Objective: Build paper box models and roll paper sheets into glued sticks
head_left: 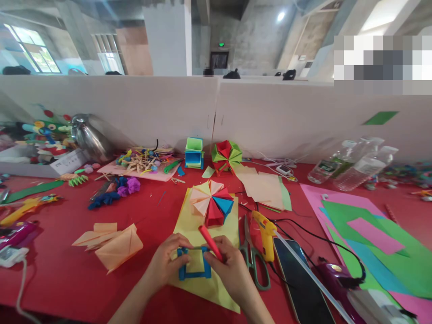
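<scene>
Person's L hand (170, 258) pinching left side of blue frame (195, 275); R hand (232, 265) closed on red tube (209, 240), tube angled up-left, thumb tip also at frame's upper right; frame is over yellow sheet (181, 225), can't tell if touching it; paper wheel (212, 202) on same sheet, beyond the frame; scissors (250, 245) just R of sheet, blades pointing away; glue gun (266, 234) beside them, then phone (300, 288) w/ pale stick (310, 273) crossing over it; folded tan paper (119, 247) L of L hand; all on red table (50, 270)
</scene>
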Tool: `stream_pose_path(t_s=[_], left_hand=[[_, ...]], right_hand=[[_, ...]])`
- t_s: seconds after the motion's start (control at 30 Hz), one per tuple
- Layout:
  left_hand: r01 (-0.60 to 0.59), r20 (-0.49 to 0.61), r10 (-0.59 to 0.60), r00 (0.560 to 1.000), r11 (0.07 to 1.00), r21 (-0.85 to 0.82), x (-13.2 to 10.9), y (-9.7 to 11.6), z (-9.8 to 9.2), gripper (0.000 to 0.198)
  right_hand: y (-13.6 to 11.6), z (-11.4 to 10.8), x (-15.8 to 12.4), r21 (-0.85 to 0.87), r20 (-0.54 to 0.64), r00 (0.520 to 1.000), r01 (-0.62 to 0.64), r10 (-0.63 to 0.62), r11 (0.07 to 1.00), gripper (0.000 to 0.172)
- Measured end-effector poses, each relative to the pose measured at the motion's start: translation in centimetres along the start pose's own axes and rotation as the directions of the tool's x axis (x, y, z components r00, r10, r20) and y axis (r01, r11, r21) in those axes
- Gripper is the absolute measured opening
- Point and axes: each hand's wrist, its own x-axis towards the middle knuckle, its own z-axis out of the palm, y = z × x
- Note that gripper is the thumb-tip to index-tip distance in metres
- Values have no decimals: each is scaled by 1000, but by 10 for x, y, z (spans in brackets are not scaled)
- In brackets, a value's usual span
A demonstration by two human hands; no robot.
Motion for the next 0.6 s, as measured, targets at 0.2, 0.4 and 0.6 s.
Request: stream_pose_path(t_s=[0.2, 0.4, 0.6], left_hand=[[-127, 21, 125, 992, 972, 199, -11, -12, 9, 29], [-96, -10, 116, 993, 865, 493, -9, 1, 18, 30], [-71, 21, 70, 997, 879, 471, -15, 6, 18, 15]], right_hand=[[13, 9, -11, -199, 36, 999, 16, -9, 980, 10], [17, 11, -11, -189, 22, 998, 70, -66, 980, 8], [20, 10, -12, -147, 47, 994, 101, -95, 984, 9]])
